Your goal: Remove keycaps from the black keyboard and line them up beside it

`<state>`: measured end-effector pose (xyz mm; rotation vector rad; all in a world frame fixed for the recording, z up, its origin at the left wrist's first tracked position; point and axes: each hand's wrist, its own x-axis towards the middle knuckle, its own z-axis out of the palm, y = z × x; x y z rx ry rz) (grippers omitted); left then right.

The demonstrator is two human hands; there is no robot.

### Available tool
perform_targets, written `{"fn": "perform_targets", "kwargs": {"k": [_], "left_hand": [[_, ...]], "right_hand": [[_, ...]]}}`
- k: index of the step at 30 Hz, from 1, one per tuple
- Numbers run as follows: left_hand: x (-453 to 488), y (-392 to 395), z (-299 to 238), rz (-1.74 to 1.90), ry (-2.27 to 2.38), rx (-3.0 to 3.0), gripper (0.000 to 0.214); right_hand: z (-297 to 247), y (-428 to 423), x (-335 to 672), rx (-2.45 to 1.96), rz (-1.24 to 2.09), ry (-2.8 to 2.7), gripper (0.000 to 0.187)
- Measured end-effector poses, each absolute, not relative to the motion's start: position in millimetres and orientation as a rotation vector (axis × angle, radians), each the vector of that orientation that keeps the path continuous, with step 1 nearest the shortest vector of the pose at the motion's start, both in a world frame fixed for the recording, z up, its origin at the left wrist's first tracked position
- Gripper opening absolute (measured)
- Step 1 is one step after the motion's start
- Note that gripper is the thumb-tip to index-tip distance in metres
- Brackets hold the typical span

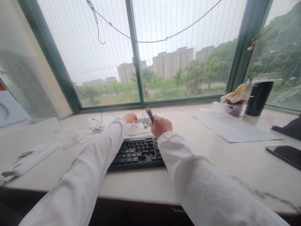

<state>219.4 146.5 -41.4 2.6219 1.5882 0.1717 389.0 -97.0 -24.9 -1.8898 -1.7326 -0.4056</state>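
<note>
A black keyboard point(134, 154) lies in front of me, with many upper key positions bare of keycaps and keycaps still on its lower rows. Beyond it, several loose keycaps point(145, 126) are laid out in rows on the white sill. My left hand point(130, 118) rests at the left end of those rows, its fingers pinched together; what they hold, if anything, is too small to make out. My right hand point(161, 126) is wrapped round a dark, stick-shaped tool point(149, 114) that points up and to the left. The tool's lower end is hidden by the hand.
Printed paper point(231, 125), a dark tumbler point(259, 99), a cup of waste point(234, 106) and a phone point(285, 155) are on the right. At left lie a thin cable point(97, 128), a clear box point(30, 131) and a white strip point(30, 160). A window stands behind.
</note>
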Motion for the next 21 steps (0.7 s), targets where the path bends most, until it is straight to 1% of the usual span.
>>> {"fn": "perform_targets", "kwargs": {"k": [6, 11, 14, 17, 21], "left_hand": [[219, 142, -41, 0.173, 1.587, 2.609, 0.029], [221, 134, -34, 0.168, 1.581, 2.587, 0.034], [218, 126, -18, 0.189, 1.568, 2.576, 0.039], [207, 108, 7, 0.194, 1.508, 2.574, 0.038], [179, 60, 40, 0.145, 1.203, 2.608, 0.044]], "right_hand": [[-24, -98, 389, -1.891, -0.393, -1.745, 0.024], [-24, -98, 389, -1.889, -0.399, -1.752, 0.024], [-22, -100, 388, -1.905, -0.39, -1.753, 0.025], [-19, -104, 387, -1.924, -0.366, -1.747, 0.026], [-18, -105, 384, -1.852, -0.342, -1.75, 0.026]]}}
